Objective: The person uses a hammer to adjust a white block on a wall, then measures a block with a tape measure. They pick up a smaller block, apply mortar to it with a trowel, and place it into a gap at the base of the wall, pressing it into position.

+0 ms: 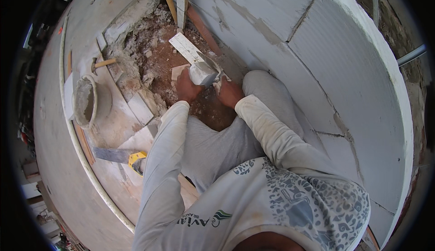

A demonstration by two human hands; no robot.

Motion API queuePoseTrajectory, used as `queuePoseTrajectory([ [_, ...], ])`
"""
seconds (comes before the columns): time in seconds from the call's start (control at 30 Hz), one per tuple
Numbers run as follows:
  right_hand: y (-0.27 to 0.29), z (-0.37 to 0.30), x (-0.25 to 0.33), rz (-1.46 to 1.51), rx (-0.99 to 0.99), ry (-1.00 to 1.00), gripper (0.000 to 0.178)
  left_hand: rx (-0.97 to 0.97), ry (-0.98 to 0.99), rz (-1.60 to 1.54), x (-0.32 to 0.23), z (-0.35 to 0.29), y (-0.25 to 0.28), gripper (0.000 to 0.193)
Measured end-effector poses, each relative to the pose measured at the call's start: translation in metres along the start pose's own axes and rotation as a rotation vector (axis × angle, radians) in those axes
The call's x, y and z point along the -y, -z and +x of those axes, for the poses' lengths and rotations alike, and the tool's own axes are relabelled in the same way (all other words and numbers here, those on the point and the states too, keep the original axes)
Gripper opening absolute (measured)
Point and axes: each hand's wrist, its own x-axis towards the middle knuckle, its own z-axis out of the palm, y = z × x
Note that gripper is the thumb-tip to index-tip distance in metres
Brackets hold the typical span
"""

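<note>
My left hand (188, 88) is closed on a small pale block piece (202, 74), its fingers along the near left side. Close beside it, my right hand (229, 91) is closed around what looks like a mortar-smeared trowel (211, 62); its handle is hidden by the fingers. The grey blade lies against the block's far right edge. Beyond the block, a white strip of board (185, 47) stretches away over the reddish soil (165, 72). A flat beige piece (179, 71) lies just left of the block.
A pale block wall (335, 60) rises close on my right. To the left are a mortar-crusted bucket (102, 99), a hammer (104, 64) and a handsaw (115, 155) with a yellow handle. A long pale pipe (81, 149) crosses the floor. Wooden stakes (181, 8) stand at the far end.
</note>
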Motion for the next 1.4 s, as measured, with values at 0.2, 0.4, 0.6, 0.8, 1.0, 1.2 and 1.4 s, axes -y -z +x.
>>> queuePoseTrajectory([
  [0.2,0.010,-0.015,0.026,-0.013,0.033,-0.004,0.047,-0.137,-0.148,0.029,0.020,-0.006,-0.009,0.093],
  [0.4,0.018,-0.013,0.027,0.015,0.007,0.026,0.050,-0.060,-0.126,0.000,0.019,-0.004,0.000,0.091],
  [0.6,0.011,0.007,0.003,0.004,0.026,-0.022,0.046,-0.051,-0.112,0.028,0.007,-0.005,0.002,0.086],
  [0.8,0.006,-0.014,-0.003,0.062,0.008,-0.083,0.044,-0.124,-0.140,0.068,0.013,-0.002,-0.004,0.086],
  [1.0,0.001,-0.035,0.008,0.023,0.061,-0.006,0.042,-0.075,-0.082,0.055,0.011,-0.002,-0.004,0.085],
  [1.2,0.012,-0.042,0.022,-0.037,0.088,-0.004,0.042,-0.137,-0.087,0.108,0.018,-0.005,-0.004,0.089],
  [1.4,0.022,-0.038,0.030,-0.011,0.059,0.086,0.047,-0.044,-0.065,0.011,0.019,-0.003,0.005,0.099],
])
